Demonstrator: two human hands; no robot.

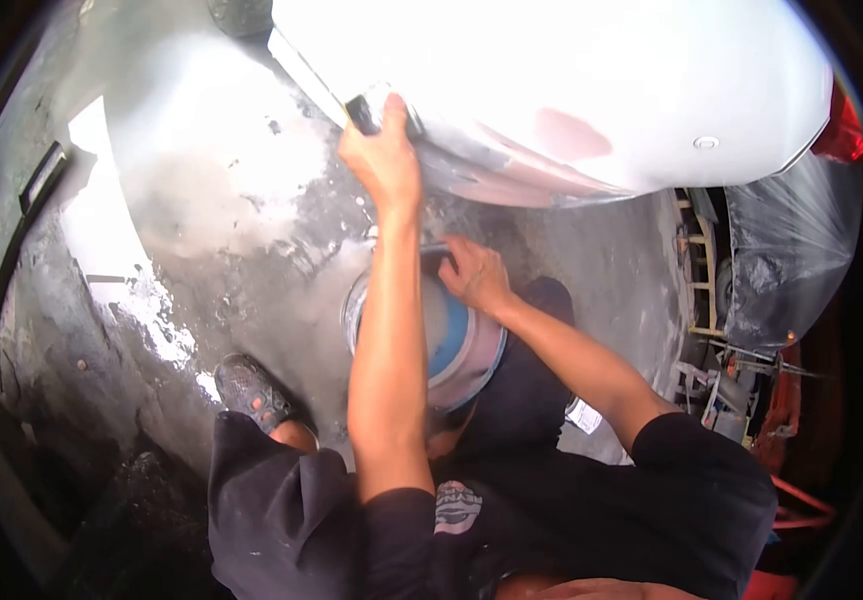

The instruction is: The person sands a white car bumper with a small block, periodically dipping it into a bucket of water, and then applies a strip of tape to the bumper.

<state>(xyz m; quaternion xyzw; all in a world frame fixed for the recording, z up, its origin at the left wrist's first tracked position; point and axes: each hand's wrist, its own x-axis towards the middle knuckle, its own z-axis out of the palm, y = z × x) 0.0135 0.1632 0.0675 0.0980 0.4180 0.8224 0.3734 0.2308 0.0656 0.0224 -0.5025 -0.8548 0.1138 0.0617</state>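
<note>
Bucket (473,370) = landmark, sits low between wearer's legs, round, grey and blue inside. White panel (591,80), curved like car bodywork, lies beyond bucket and spreads off to its right; pinkish patches (571,133) show along the edge facing bucket.

Left hand (381,155): past far side of bucket, at panel's near-left edge, closed round small dark block (358,115), thumb laid along it. Block looks to be touching panel; exact contact hidden by hand. Left forearm crosses over bucket's left part.

Right hand (476,275): at bucket's far-right rim, fingers bent over it, not spread wide. Cannot tell if they pinch anything; dark bit at the rim there is unclear.

Around: grey floor (251,270) left of bucket, bright glare on it. Clog (251,390) on a foot, left of bucket, nearer wearer. Dark trousers (511,400) right beside bucket. White printed label (583,415) right of bucket, near the leg. Further right of bucket: clear plastic sheeting (791,240), metal frame parts (698,260), red lamp (844,128) at panel's far end.
</note>
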